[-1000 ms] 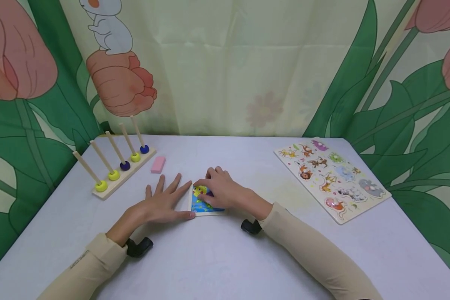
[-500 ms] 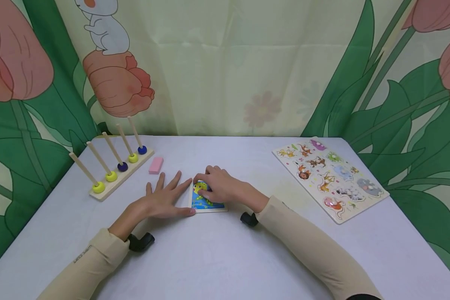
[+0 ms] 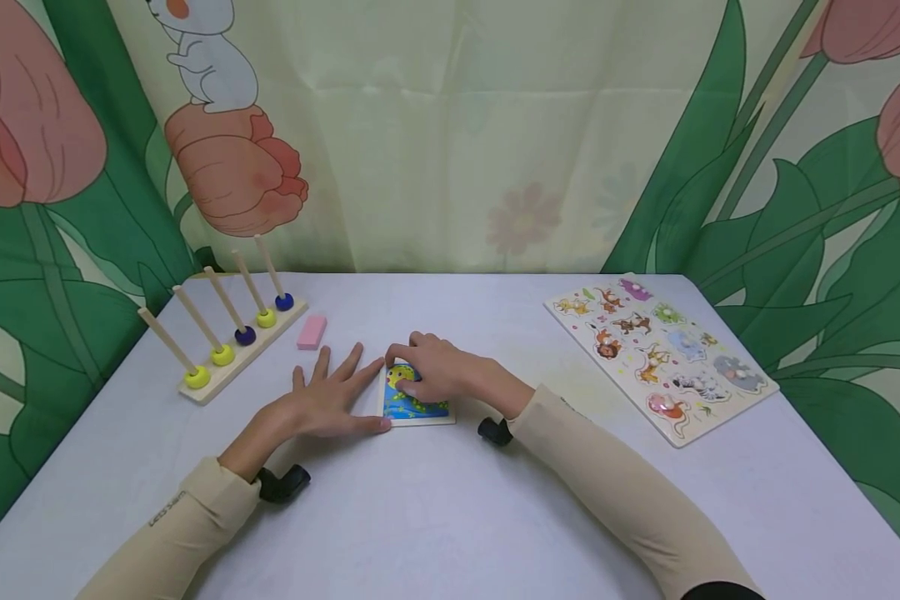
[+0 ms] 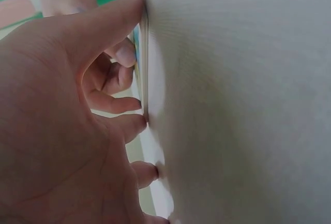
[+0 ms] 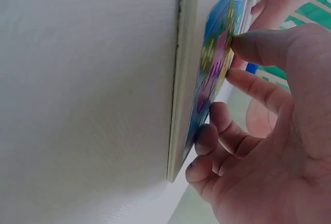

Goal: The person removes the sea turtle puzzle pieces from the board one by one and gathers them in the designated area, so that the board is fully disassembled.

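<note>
A small wooden-framed jigsaw puzzle (image 3: 418, 412) with a blue underwater picture lies flat between the hands in the head view. My left hand (image 3: 322, 410) is spread over the table, its thumb and index fingertips at the puzzle's left edge. Over the upper right of the puzzle, my right hand (image 3: 444, 375) covers part of the picture. In the right wrist view its thumb and index fingertip touch the puzzle's face (image 5: 209, 79) a little apart, while the other fingers bend at the near side. The left wrist view shows the board's edge (image 4: 144, 74) beside the left thumb.
A wooden peg stand (image 3: 251, 350) with yellow and dark blue beads stands at the left. Near it lies a pink block (image 3: 312, 332). On the right is a large animal puzzle board (image 3: 637, 400). A printed curtain (image 3: 435, 167) hangs behind the white table (image 3: 420, 517).
The right thumb has shifted up over the picture, baring more of the yellow figure, and the puzzle has straightened slightly. The left hand stays spread at its edge.
</note>
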`<act>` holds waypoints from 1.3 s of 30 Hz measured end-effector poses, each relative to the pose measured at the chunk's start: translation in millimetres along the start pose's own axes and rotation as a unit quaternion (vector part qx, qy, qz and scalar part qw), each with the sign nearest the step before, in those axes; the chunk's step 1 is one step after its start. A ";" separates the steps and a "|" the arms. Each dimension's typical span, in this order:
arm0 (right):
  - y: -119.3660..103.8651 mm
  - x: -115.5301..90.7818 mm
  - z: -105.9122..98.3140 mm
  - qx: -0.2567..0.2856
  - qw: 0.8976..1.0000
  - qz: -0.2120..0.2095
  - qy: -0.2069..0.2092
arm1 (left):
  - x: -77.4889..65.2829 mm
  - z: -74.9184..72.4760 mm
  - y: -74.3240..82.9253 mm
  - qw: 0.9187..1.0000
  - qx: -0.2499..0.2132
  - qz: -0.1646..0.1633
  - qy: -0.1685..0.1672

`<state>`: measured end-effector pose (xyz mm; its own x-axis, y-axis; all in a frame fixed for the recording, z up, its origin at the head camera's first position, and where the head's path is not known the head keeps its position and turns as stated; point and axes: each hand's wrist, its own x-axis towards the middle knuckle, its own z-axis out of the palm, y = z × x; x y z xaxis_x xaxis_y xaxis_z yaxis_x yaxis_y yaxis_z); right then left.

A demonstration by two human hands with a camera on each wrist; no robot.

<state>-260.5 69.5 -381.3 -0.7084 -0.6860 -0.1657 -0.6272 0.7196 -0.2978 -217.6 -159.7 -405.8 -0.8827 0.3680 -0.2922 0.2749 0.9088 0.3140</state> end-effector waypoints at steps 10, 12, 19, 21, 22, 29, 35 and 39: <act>1.3 1.0 0.3 0.014 1.000 0.001 -0.010 | 2.4 2.9 -1.4 1.000 0.005 0.000 -0.001; 1.6 1.6 -0.1 0.023 1.000 0.002 -0.017 | 1.7 2.7 -1.1 1.000 0.004 0.000 -0.001; 2.3 4.4 0.4 0.037 0.999 0.005 -0.031 | -0.4 1.9 0.3 1.000 0.001 0.000 0.001; 2.2 4.9 0.9 0.036 0.999 0.004 -0.030 | -0.5 2.1 0.0 1.000 0.002 0.001 0.002; 2.2 5.2 1.2 0.035 0.999 0.003 -0.030 | -0.5 2.3 -0.2 1.000 0.003 0.001 0.003; 0.8 5.2 1.1 0.038 0.999 0.006 -0.032 | -0.3 3.9 -1.7 1.000 0.003 0.003 0.002; 0.6 4.2 0.2 0.040 0.999 0.003 -0.027 | 0.8 4.6 -2.7 1.000 0.007 0.002 0.001; 1.1 3.3 0.3 0.040 0.999 -0.005 -0.023 | 3.3 6.2 -5.0 1.000 0.013 0.001 -0.002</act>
<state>-263.5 67.9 -382.5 -0.6857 -0.6987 -0.2040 -0.6052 0.7030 -0.3736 -219.5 -161.8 -413.9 -0.8811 0.3700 -0.2946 0.2860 0.9129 0.2913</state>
